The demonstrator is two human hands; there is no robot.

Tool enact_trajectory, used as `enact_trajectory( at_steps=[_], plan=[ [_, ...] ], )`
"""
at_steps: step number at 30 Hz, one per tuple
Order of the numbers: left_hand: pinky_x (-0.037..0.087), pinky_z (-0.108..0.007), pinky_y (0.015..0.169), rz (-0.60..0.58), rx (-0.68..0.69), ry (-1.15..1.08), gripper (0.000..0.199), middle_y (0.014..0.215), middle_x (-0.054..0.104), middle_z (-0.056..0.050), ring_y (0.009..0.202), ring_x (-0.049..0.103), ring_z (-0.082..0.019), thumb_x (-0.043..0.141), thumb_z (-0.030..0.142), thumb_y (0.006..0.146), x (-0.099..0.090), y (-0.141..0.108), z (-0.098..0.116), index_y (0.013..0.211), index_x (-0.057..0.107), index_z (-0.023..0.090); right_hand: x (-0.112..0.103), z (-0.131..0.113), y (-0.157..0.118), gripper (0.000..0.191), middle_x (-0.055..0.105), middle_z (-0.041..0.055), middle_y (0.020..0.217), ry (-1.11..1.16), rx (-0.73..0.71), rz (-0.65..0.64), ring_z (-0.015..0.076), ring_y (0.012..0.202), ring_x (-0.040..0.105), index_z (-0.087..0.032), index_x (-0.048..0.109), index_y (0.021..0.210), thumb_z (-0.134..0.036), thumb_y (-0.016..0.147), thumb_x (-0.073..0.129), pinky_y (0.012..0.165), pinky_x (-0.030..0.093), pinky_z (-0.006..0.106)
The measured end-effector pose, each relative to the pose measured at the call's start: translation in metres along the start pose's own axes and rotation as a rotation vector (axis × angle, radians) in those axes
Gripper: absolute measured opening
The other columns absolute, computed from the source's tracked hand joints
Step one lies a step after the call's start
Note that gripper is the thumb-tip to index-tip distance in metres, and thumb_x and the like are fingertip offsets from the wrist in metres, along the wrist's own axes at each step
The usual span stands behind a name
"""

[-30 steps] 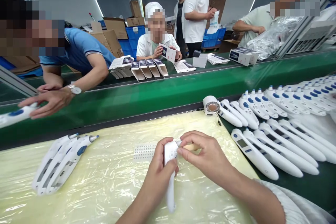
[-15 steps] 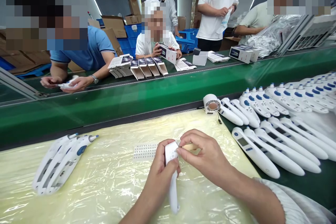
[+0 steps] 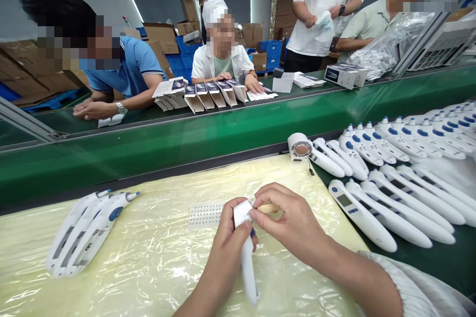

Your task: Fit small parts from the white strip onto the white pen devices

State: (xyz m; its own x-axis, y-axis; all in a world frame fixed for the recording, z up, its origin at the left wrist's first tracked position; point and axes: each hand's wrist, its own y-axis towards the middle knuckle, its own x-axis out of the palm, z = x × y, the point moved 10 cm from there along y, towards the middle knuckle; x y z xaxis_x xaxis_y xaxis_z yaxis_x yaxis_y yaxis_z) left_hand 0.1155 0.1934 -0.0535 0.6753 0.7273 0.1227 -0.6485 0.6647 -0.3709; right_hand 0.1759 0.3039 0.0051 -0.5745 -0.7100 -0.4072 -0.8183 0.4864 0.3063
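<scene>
My left hand (image 3: 232, 237) is closed round the upper part of a white ear thermometer (image 3: 249, 267), whose handle points down towards me. A bit of blue shows beside my fingers. My right hand (image 3: 284, 208) pinches a thin tool with a pale wooden-looking handle (image 3: 268, 208). Its tip meets the edge of the thermometer's head and is hidden by my fingertips. Just left of my left hand lies a clear sheet with rows of small round dots (image 3: 204, 215). Farther left, several white thermometers with blue buttons (image 3: 92, 233) lie side by side.
A yellowish plastic cover (image 3: 156, 257) lies under my hands. Rows of white thermometers (image 3: 394, 208) fill the right side, near a small round fan (image 3: 300, 147). Beyond the green conveyor edge (image 3: 186, 133), several people work around printed boxes (image 3: 211, 94).
The thermometer in my left hand has turned slightly, its handle end shifting right, and blue now shows. Across the line, a co-worker has set a box down beside the others.
</scene>
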Motion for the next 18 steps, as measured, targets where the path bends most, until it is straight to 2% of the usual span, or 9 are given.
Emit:
enact_trajectory(
  at_steps=[9, 18],
  plan=[
    [0.042, -0.022, 0.06, 0.059, 0.021, -0.003, 0.039, 0.071, 0.055, 0.003, 0.06, 0.05, -0.013, 0.06, 0.047, 0.085, -0.003, 0.0, -0.001, 0.115, 0.05, 0.025, 0.001, -0.003, 0.001, 0.01, 0.066, -0.0018, 0.095, -0.032, -0.026, 0.004, 0.0167, 0.091, 0.062, -0.024, 0.064, 0.084, -0.014, 0.085, 0.064, 0.075, 0.046, 0.027],
    [0.044, -0.025, 0.061, 0.106, 0.048, 0.016, 0.039, 0.076, 0.058, 0.002, 0.063, 0.054, -0.015, 0.063, 0.046, 0.08, -0.009, 0.002, -0.002, 0.111, 0.054, 0.025, 0.0, -0.011, -0.003, 0.007, 0.067, 0.0003, 0.096, -0.115, -0.081, 0.0, 0.0185, 0.09, 0.063, -0.024, 0.064, 0.086, -0.017, 0.088, 0.062, 0.074, 0.047, 0.03]
  ],
)
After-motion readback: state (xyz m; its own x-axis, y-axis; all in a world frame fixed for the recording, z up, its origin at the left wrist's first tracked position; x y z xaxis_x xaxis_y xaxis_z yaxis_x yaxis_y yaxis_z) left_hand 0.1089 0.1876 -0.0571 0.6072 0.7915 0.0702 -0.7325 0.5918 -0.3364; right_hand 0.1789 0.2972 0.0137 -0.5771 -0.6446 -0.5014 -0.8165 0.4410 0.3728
